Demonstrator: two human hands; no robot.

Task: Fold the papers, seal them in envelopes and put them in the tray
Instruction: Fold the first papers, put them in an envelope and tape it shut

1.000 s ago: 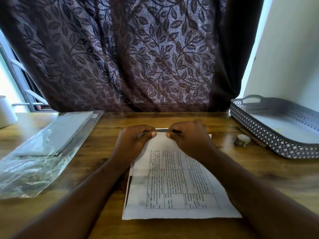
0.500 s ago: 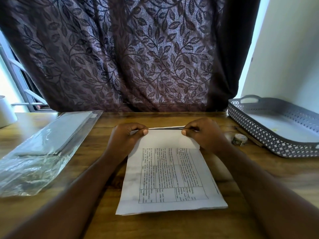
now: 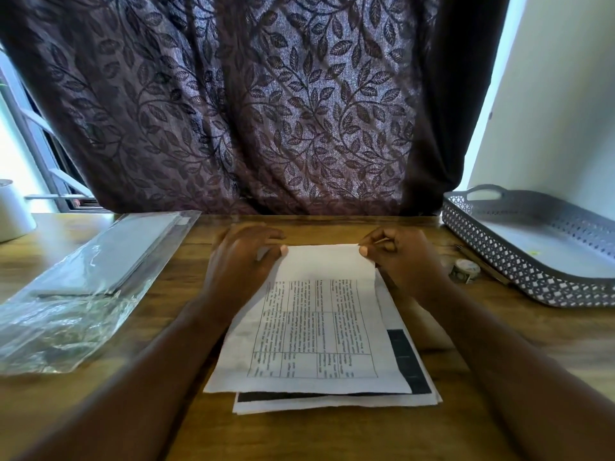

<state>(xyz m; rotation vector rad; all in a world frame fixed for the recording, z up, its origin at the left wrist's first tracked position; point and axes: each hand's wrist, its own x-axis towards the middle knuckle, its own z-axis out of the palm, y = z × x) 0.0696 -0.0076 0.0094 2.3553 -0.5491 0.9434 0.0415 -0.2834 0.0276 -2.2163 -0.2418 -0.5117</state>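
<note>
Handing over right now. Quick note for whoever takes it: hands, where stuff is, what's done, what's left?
Left hand pinches the top sheet at its far left corner; right hand pinches the far right corner.
Sheet lies on the paper stack; clear packet, apparently envelopes, left; tray right.
Done: nothing folded or sealed in view.
Left: fold, seal, tray.

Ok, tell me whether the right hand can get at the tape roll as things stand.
Probably yes. The tape roll lies on bare table just right of the right hand, nothing between them; the hand would first have to release the paper corner it pinches.
</note>
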